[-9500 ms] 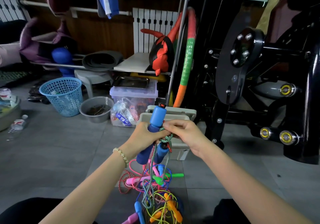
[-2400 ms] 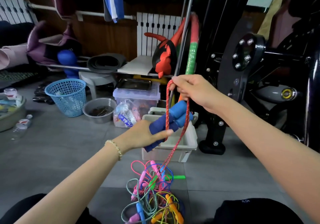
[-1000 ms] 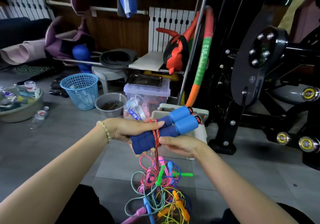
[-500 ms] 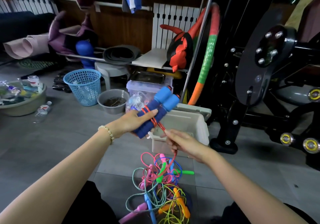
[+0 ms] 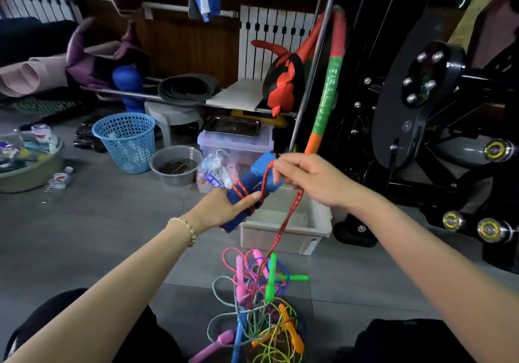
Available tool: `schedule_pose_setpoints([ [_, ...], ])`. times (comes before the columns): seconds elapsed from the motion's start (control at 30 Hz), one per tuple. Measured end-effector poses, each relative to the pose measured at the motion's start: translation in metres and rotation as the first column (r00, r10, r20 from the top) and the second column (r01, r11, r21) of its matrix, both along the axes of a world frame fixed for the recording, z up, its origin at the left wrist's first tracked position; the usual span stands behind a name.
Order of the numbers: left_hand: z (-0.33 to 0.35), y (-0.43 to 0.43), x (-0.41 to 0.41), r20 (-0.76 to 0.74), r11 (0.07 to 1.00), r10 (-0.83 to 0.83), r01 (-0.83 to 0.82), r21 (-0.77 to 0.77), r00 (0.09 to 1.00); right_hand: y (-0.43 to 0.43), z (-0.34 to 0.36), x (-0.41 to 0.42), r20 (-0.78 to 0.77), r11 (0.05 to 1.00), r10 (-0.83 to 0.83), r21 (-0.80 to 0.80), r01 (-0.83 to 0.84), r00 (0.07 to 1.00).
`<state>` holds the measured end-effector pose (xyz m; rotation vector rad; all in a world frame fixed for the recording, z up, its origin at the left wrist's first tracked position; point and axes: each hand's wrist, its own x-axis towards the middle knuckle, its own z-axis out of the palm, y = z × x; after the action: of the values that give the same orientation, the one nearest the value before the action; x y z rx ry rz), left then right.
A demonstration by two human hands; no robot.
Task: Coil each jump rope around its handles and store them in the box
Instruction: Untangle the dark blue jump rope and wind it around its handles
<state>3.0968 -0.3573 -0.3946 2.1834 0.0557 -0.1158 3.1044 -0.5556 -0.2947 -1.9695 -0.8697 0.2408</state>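
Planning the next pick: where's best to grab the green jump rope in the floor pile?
Take the green handle lying flat, poking out at the right edge of the pile. Come from above and pinch across its shaft: it looks free of cords, with bare floor beside it.

1 head-worn wide-angle view looks forward and down, close over the floor (image 5: pixel 84 236).

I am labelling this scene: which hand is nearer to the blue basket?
Left. The left hand, gripping the blue handles, is to the right of the basket; the right hand, pinching the red rope, is farther right.
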Motion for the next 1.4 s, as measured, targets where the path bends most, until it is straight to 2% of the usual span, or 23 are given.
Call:
schedule_pose_setpoints([
  [0.1, 0.014, -0.005, -0.006, 0.019, 0.972, -0.164, 0.158, 0.174, 0.986, 0.001, 0.010, 0.005, 0.057, 0.998, 0.004, -0.056, -0.001, 0.998],
  [0.2, 0.030, -0.021, -0.013, 0.151, 0.951, -0.144, 0.094, 0.294, 0.978, 0.016, 0.018, 0.002, 0.106, 0.990, 0.063, -0.134, -0.049, 0.992],
  [0.3, 0.044, -0.030, -0.012, 0.219, 0.955, -0.101, 0.033, 0.294, 0.970, 0.023, 0.021, 0.007, 0.111, 0.997, -0.032, -0.061, 0.039, 0.993],
  [0.37, 0.047, -0.019, -0.007, 0.123, 0.949, -0.158, 0.117, 0.291, 0.980, 0.012, 0.019, 0.016, 0.035, 0.987, -0.163, -0.005, 0.163, 0.986],
  [0.4, 0.045, -0.010, -0.005, 0.034, 0.933, -0.216, 0.196, 0.302, 0.976, 0.005, 0.016, 0.020, 0.017, 0.979, -0.203, -0.033, 0.203, 0.979],
  [0.5, 0.039, 0.009, -0.002, -0.162, 0.849, -0.367, 0.401, 0.343, 0.916, -0.015, 0.001, 0.026, 0.039, 0.966, -0.154, -0.202, 0.158, 0.987],
  [0.57, 0.041, 0.010, -0.006, -0.219, 0.808, -0.415, 0.468, 0.359, 0.883, -0.022, -0.008, 0.030, 0.064, 0.955, -0.120, -0.263, 0.133, 0.991],
  [0.67, 0.054, 0.002, -0.014, -0.262, 0.790, -0.430, 0.501, 0.354, 0.864, -0.021, -0.015, 0.032, 0.039, 0.969, -0.104, -0.223, 0.110, 0.994],
  [0.77, 0.057, -0.005, -0.018, -0.256, 0.847, -0.461, 0.507, 0.159, 0.850, -0.012, -0.015, 0.031, -0.088, 0.981, -0.161, -0.119, 0.150, 0.983],
  [0.83, 0.057, -0.006, -0.018, -0.231, 0.893, -0.429, 0.448, 0.037, 0.873, -0.014, -0.013, 0.031, -0.337, 0.977, -0.200, 0.004, 0.213, 0.920],
  [0.9, 0.054, -0.005, -0.015, -0.185, 0.939, -0.336, 0.313, -0.138, 0.924, -0.020, -0.015, 0.029, -0.588, 0.964, -0.092, 0.151, 0.220, 0.803],
  [0.97, 0.052, -0.006, -0.012, -0.158, 0.922, -0.254, 0.190, -0.336, 0.954, -0.023, -0.022, 0.024, -0.701, 0.933, 0.062, 0.294, 0.209, 0.710],
  [1.0, 0.050, -0.008, -0.011, -0.149, 0.901, -0.220, 0.142, -0.410, 0.964, -0.024, -0.030, 0.022, -0.715, 0.921, 0.090, 0.325, 0.216, 0.693],
  [1.03, 0.049, -0.009, -0.009, -0.145, 0.873, -0.170, 0.081, -0.481, 0.975, -0.025, -0.038, 0.018, -0.718, 0.918, 0.088, 0.328, 0.224, 0.690],
  [1.1, 0.045, -0.011, -0.004, -0.131, 0.813, -0.014, -0.065, -0.579, 0.991, -0.029, -0.063, 0.014, -0.657, 0.953, 0.012, 0.237, 0.191, 0.754],
  [1.17, 0.038, -0.005, 0.004, -0.130, 0.740, 0.202, -0.238, -0.629, 0.971, -0.040, -0.095, 0.009, -0.512, 0.996, -0.086, -0.026, 0.084, 0.855],
  [1.23, 0.029, 0.008, 0.010, -0.153, 0.677, 0.357, -0.368, -0.637, 0.921, -0.055, -0.129, 0.003, -0.383, 0.944, -0.113, -0.329, -0.021, 0.917],
  [1.3, 0.021, 0.016, 0.008, -0.180, 0.668, 0.410, -0.429, -0.608, 0.894, -0.070, -0.146, -0.002, -0.311, 0.873, -0.172, -0.488, -0.001, 0.935],
  [1.33, 0.017, 0.017, 0.005, -0.189, 0.679, 0.410, -0.437, -0.590, 0.892, -0.072, -0.143, -0.005, -0.282, 0.875, -0.216, -0.480, 0.058, 0.935],
  [1.4, 0.014, 0.014, 0.000, -0.181, 0.708, 0.395, -0.424, -0.565, 0.901, -0.067, -0.115, -0.004, -0.259, 0.931, -0.277, -0.309, 0.192, 0.925],
])
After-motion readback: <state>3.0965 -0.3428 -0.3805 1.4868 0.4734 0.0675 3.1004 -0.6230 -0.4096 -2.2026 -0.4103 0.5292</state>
